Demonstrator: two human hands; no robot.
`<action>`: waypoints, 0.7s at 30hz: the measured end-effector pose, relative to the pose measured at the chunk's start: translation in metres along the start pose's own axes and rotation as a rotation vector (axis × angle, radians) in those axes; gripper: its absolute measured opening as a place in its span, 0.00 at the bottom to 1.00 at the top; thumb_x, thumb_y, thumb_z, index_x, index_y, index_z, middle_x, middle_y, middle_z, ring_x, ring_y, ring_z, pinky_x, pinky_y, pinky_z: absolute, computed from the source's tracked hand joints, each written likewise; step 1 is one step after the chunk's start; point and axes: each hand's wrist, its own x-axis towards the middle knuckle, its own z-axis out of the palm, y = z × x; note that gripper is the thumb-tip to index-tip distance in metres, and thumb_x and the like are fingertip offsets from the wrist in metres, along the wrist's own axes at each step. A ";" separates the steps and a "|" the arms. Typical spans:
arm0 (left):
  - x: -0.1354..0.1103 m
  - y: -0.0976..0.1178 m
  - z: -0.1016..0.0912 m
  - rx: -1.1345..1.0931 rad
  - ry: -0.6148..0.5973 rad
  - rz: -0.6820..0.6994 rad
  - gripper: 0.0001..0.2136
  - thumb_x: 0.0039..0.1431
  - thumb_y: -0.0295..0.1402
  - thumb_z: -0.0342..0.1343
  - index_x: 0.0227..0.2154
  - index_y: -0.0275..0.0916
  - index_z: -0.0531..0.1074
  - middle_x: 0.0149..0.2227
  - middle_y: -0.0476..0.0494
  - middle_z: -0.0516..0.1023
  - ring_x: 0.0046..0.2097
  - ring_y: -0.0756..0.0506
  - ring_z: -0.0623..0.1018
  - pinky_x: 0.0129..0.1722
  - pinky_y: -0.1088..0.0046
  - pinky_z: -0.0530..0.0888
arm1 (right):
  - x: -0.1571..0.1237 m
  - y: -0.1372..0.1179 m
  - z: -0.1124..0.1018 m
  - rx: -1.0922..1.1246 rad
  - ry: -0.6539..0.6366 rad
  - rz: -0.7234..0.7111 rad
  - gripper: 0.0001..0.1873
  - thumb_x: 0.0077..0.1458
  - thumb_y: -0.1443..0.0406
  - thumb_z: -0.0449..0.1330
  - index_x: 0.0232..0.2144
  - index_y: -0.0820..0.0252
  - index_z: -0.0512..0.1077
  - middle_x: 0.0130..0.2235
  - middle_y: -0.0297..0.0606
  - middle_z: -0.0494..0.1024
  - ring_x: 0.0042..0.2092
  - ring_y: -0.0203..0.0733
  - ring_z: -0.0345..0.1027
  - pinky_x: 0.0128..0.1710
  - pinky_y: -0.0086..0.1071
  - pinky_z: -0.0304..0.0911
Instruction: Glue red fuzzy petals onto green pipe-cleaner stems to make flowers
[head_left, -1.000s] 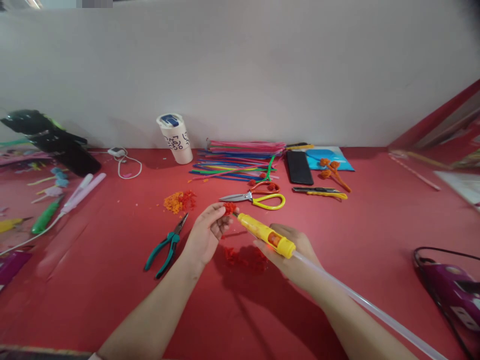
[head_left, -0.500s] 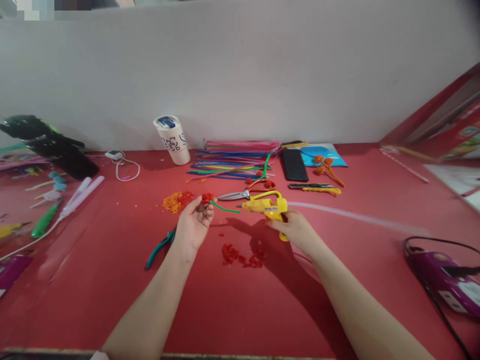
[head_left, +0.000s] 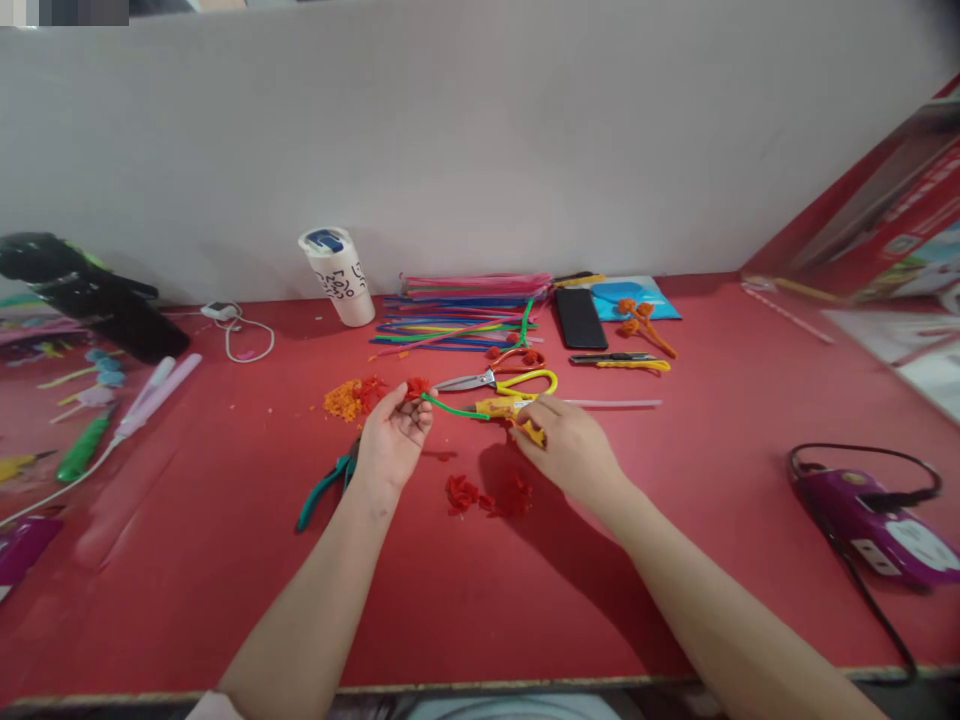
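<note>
My left hand (head_left: 396, 432) pinches a green pipe cleaner stem (head_left: 456, 409) between thumb and fingers. At the stem's end, by my fingertips, sits a red fuzzy tuft (head_left: 417, 386). My right hand (head_left: 571, 445) is closed on a yellow hot glue gun (head_left: 498, 407), which lies low over the table, its nozzle toward the stem. A clear glue stick (head_left: 622, 404) sticks out of its back. Just beyond are scissors (head_left: 527, 381) with yellow and red handles. Red scraps (head_left: 480, 495) lie in front of my hands. Teal-handled pliers (head_left: 324, 490) rest beside my left wrist.
Orange clippings (head_left: 343, 400) and bundled pipe cleaners (head_left: 465, 315) lie behind my hands. Farther back stand a white tumbler (head_left: 339, 282) and a phone (head_left: 580, 319). A box cutter (head_left: 611, 358) lies right of the scissors. At right sits a purple power strip (head_left: 874, 525) with a black cord.
My right hand has turned the glue gun from upright to nearly flat and lowered it, its nozzle coming nearer the stem. My left hand stays holding the stem. The view has shifted slightly.
</note>
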 end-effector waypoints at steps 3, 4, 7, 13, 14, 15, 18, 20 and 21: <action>0.000 -0.001 0.000 0.001 -0.004 0.000 0.13 0.57 0.25 0.49 0.18 0.32 0.70 0.23 0.39 0.76 0.23 0.53 0.72 0.22 0.82 0.70 | -0.010 -0.019 0.002 0.112 -0.197 -0.362 0.04 0.54 0.67 0.56 0.29 0.61 0.72 0.31 0.38 0.74 0.34 0.38 0.66 0.35 0.29 0.56; 0.000 -0.002 0.000 0.004 -0.006 -0.003 0.12 0.57 0.26 0.49 0.18 0.32 0.70 0.23 0.39 0.76 0.23 0.53 0.72 0.22 0.82 0.70 | -0.013 -0.024 0.004 0.071 -0.226 -0.398 0.04 0.52 0.68 0.57 0.27 0.61 0.72 0.30 0.38 0.74 0.33 0.39 0.66 0.34 0.30 0.55; 0.001 -0.004 -0.001 0.009 -0.017 -0.008 0.12 0.56 0.25 0.51 0.18 0.33 0.70 0.23 0.39 0.76 0.22 0.53 0.73 0.22 0.82 0.70 | -0.017 -0.033 0.009 -0.066 -0.293 -0.407 0.05 0.51 0.71 0.57 0.26 0.63 0.72 0.30 0.40 0.74 0.33 0.40 0.66 0.34 0.32 0.53; 0.000 -0.008 -0.002 0.015 -0.057 -0.036 0.11 0.55 0.25 0.50 0.19 0.32 0.71 0.21 0.40 0.76 0.23 0.52 0.73 0.22 0.81 0.70 | -0.014 -0.028 0.014 -0.118 -0.335 -0.420 0.08 0.52 0.75 0.54 0.26 0.65 0.72 0.30 0.41 0.75 0.33 0.40 0.66 0.32 0.33 0.50; -0.001 -0.008 -0.001 0.017 -0.058 -0.039 0.12 0.55 0.25 0.50 0.19 0.32 0.71 0.21 0.40 0.76 0.23 0.52 0.73 0.22 0.81 0.70 | -0.015 -0.027 0.014 -0.126 -0.329 -0.424 0.08 0.52 0.75 0.54 0.27 0.65 0.72 0.31 0.41 0.75 0.33 0.40 0.66 0.32 0.33 0.50; -0.001 -0.008 -0.001 0.021 -0.060 -0.042 0.12 0.56 0.25 0.49 0.19 0.32 0.71 0.22 0.39 0.77 0.22 0.52 0.73 0.22 0.81 0.70 | -0.015 -0.027 0.014 -0.138 -0.321 -0.430 0.08 0.52 0.75 0.54 0.27 0.64 0.72 0.31 0.41 0.75 0.33 0.40 0.66 0.33 0.33 0.50; -0.003 -0.009 0.001 0.038 -0.061 -0.047 0.13 0.56 0.24 0.48 0.19 0.31 0.71 0.23 0.37 0.77 0.22 0.52 0.73 0.22 0.81 0.70 | -0.016 -0.027 0.015 -0.174 -0.316 -0.468 0.08 0.52 0.75 0.53 0.27 0.65 0.72 0.31 0.42 0.74 0.33 0.41 0.66 0.33 0.34 0.51; -0.004 -0.009 0.002 0.049 -0.061 -0.046 0.13 0.56 0.24 0.48 0.20 0.31 0.72 0.24 0.37 0.78 0.23 0.52 0.73 0.22 0.81 0.70 | -0.017 -0.027 0.016 -0.169 -0.321 -0.484 0.08 0.53 0.75 0.53 0.27 0.65 0.71 0.31 0.43 0.74 0.33 0.42 0.66 0.33 0.34 0.52; -0.004 -0.009 0.002 0.053 -0.060 -0.045 0.12 0.56 0.24 0.48 0.20 0.31 0.72 0.24 0.37 0.78 0.23 0.52 0.73 0.22 0.81 0.70 | -0.017 -0.027 0.016 -0.147 -0.320 -0.471 0.08 0.53 0.75 0.52 0.27 0.65 0.71 0.31 0.43 0.74 0.33 0.42 0.66 0.33 0.34 0.53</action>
